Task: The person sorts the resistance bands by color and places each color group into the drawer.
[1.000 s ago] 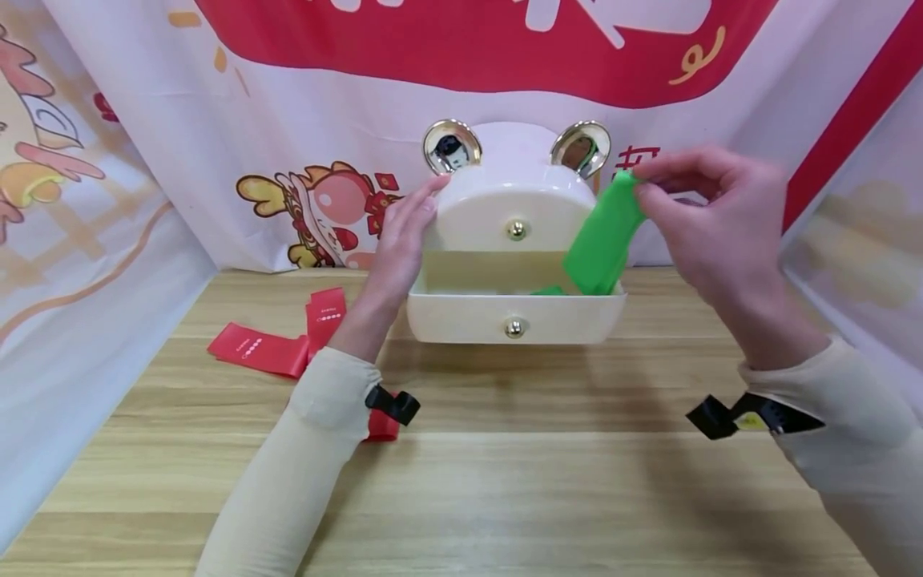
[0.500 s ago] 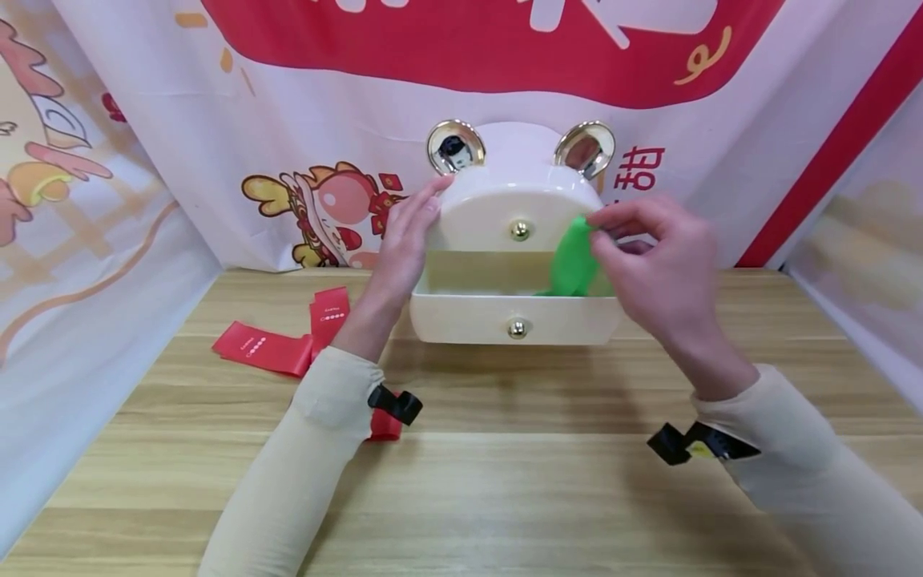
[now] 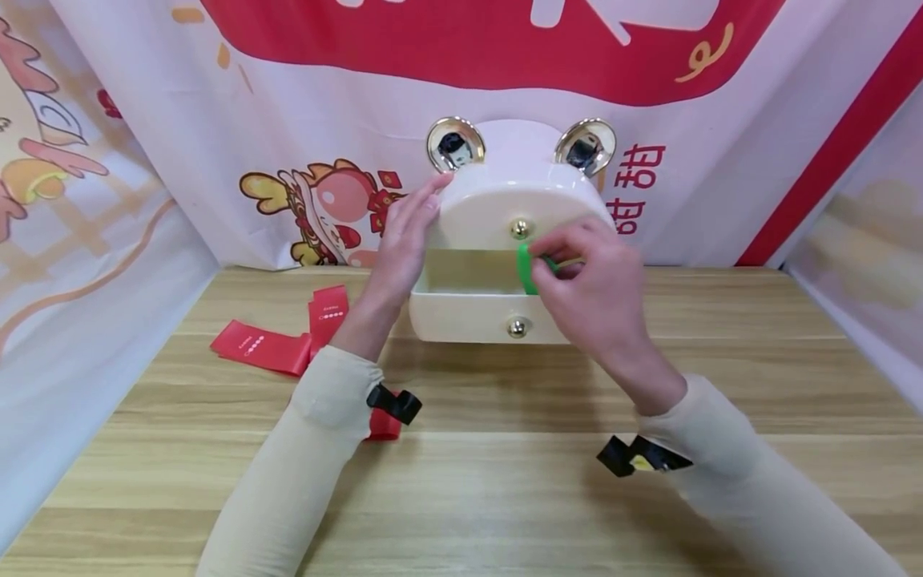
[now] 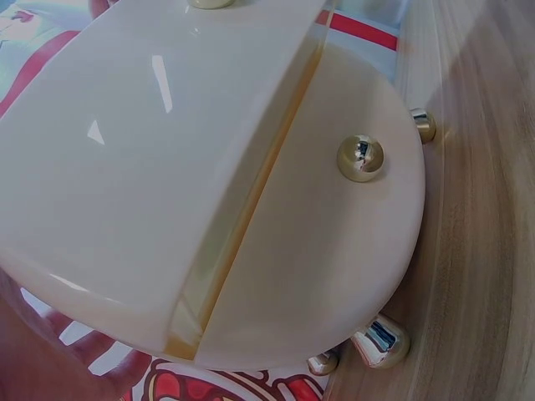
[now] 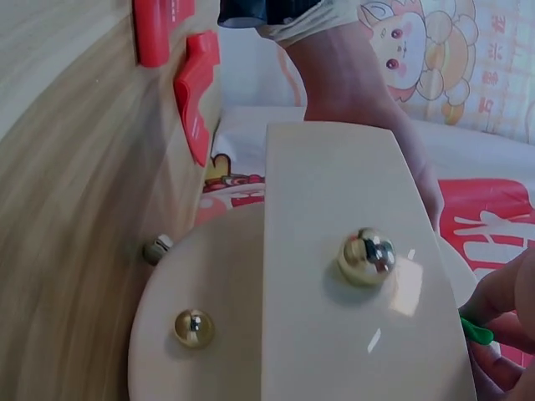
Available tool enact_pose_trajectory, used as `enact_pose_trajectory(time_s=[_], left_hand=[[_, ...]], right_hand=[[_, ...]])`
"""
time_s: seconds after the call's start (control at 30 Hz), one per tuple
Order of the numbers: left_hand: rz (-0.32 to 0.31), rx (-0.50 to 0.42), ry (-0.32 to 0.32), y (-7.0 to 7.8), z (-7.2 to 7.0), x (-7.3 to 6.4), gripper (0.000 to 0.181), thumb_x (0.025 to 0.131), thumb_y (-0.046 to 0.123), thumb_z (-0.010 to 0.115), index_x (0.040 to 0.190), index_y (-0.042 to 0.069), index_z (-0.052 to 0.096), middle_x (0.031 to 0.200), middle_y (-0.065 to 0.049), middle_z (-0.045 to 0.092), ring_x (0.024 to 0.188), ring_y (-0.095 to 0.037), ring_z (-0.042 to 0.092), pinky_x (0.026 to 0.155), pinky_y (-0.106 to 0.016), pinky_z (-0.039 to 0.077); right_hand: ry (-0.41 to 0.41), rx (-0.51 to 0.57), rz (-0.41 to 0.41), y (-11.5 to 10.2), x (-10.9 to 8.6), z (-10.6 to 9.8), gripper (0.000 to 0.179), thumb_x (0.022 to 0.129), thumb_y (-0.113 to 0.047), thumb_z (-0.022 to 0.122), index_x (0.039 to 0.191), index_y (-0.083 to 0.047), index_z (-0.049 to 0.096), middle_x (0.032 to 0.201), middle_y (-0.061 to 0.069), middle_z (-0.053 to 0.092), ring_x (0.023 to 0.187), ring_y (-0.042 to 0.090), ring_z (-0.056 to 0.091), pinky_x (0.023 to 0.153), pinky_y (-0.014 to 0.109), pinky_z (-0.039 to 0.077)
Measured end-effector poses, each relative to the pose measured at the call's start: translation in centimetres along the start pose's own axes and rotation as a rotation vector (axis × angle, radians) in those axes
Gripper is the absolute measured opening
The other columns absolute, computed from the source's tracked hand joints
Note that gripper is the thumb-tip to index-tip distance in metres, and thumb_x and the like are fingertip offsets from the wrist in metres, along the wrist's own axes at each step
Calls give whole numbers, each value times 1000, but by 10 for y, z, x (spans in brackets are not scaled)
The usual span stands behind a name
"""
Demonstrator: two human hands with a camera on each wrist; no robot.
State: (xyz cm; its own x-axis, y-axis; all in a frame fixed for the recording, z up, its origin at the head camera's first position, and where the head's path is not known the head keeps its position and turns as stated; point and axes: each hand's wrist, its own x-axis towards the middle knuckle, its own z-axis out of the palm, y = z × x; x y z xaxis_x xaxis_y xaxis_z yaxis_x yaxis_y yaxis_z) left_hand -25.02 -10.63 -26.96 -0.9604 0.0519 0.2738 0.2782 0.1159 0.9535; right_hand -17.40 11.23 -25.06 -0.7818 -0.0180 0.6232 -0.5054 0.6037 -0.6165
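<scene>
A white frog-shaped drawer box (image 3: 497, 204) with two gold-rimmed eyes stands in front of me. Its middle drawer (image 3: 461, 319) is pulled out, showing a gold knob. My right hand (image 3: 598, 292) pinches a green elastic band (image 3: 526, 268) over the drawer opening, with the band's lower end down behind the drawer front. In the right wrist view only a bit of the green band (image 5: 476, 332) shows between the fingers. My left hand (image 3: 400, 248) rests with extended fingers along the box's left side; in the left wrist view its fingers (image 4: 88, 347) lie beside the white wall.
Red elastic bands (image 3: 263, 349) with printed dots lie on the wooden table left of the box. Another red band (image 3: 384, 425) sits partly behind the left forearm. A printed cloth (image 3: 346, 104) hangs close behind the box.
My right hand has moved left and down with the green band, from the drawer's right end to near its middle, and the band has sunk lower into the drawer. The left hand stays put.
</scene>
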Motion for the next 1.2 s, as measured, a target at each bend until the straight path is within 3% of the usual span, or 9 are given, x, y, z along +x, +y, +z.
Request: enact_pose_trajectory(time_s=[0.2,0.3,0.7,0.9,1.03,1.2], left_hand=[[-2,17,0,0,-1,-1,45,111,44,44,155,41,53,162,-1,36,146,-19,36,117,-55,43],[2,19,0,-1,-1,-1,45,111,45,44,155,41,53,162,-2,36,145,-20,36,115,-54,45],[16,19,-7,-3,-1,2,45,110,46,44,155,42,53,163,-1,35,146,-19,36,117,-53,44],[25,11,-11,-5,0,2,45,110,45,44,155,42,52,162,-1,35,144,-19,37,115,-51,47],[20,12,-8,-4,1,2,45,111,45,44,155,41,52,162,0,35,144,-18,37,115,-50,47],[-2,4,-7,-2,1,1,45,111,43,45,155,41,52,163,0,34,146,-17,36,117,-51,45]], right_hand=[[-25,-71,-59,-8,-2,13,5,90,-3,78,91,1,79,95,14,70,78,24,76,72,33,64],[-51,-81,-56,-12,-2,18,6,90,-4,78,92,1,79,94,15,71,79,25,77,74,39,65],[-138,-4,-45,-22,-4,26,8,91,-4,77,96,2,77,100,14,71,86,24,79,76,33,67],[-61,115,-108,-17,-12,19,14,90,-3,79,103,2,77,101,13,75,86,21,76,78,33,66],[30,172,-173,-11,-22,14,19,88,-2,82,105,3,76,100,14,78,84,21,75,77,25,63],[96,207,-140,-5,-37,9,24,86,0,84,108,5,74,100,15,77,84,16,71,73,16,57]])
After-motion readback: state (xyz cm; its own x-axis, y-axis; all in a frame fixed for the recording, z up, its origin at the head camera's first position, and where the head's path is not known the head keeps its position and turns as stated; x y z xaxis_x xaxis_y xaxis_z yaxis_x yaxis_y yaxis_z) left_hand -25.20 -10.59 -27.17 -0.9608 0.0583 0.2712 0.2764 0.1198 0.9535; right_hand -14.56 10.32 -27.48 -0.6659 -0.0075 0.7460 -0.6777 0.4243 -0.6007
